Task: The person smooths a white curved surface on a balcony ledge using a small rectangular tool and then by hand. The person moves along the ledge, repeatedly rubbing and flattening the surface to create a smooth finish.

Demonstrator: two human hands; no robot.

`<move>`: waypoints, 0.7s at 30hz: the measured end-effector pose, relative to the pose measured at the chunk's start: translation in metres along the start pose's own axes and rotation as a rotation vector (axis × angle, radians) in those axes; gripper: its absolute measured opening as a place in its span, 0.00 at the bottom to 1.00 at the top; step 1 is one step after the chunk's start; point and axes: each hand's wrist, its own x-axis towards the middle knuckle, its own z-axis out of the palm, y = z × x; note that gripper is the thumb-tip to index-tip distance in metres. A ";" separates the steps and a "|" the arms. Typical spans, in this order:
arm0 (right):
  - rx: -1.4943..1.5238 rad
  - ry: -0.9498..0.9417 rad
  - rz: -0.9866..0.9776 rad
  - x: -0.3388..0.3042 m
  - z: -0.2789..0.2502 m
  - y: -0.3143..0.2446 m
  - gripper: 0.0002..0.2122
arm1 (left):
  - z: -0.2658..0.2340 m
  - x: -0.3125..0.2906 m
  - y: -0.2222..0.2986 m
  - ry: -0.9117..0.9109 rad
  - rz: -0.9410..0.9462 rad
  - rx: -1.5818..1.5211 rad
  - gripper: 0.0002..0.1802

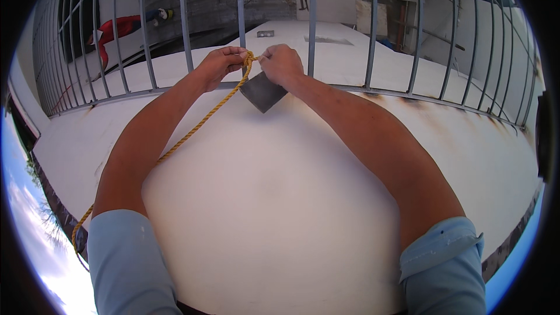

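Note:
A yellow twisted rope (204, 118) is looped and knotted at a grey metal bar (241, 9) of the railing. My left hand (219, 69) pinches the rope at the left side of the knot. From the other side my right hand (282, 65) closes on what appears to be the rope's short end; its fingers partly hide it. Below the knot, the rope slants down to the left and passes behind my left forearm. A dark grey square plate (264, 94) lies cornerwise just under my right hand, which covers its upper part.
The railing's lower rail (344, 87) runs across beyond a white surface (274, 198). Through the bars, a person in red (119, 26) shows far below on the left. A small grey block (265, 34) sits on a white ledge (280, 27) past the bars.

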 end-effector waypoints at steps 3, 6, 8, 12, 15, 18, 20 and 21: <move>0.009 0.006 0.032 -0.002 0.003 0.002 0.10 | 0.004 0.000 -0.009 0.011 0.011 -0.075 0.18; 0.027 0.042 -0.040 -0.006 0.008 0.000 0.11 | 0.005 -0.001 -0.009 0.068 0.013 -0.130 0.22; 0.017 0.059 -0.081 -0.008 0.009 -0.002 0.11 | 0.003 -0.001 -0.006 0.070 -0.012 -0.126 0.25; -0.037 0.064 -0.099 -0.009 0.007 -0.006 0.10 | 0.003 -0.003 -0.006 0.072 0.007 -0.131 0.26; -0.144 0.078 -0.140 -0.012 0.006 -0.008 0.10 | 0.005 -0.004 -0.009 0.095 0.041 -0.132 0.27; -0.268 0.047 -0.165 -0.012 0.005 -0.006 0.11 | 0.004 -0.003 -0.009 0.093 0.048 -0.101 0.25; -0.333 0.003 -0.194 -0.010 0.002 -0.002 0.12 | 0.001 -0.001 -0.006 0.065 0.047 -0.076 0.24; -0.356 -0.024 -0.221 -0.008 -0.001 0.001 0.13 | 0.000 0.000 -0.004 0.054 0.074 -0.063 0.23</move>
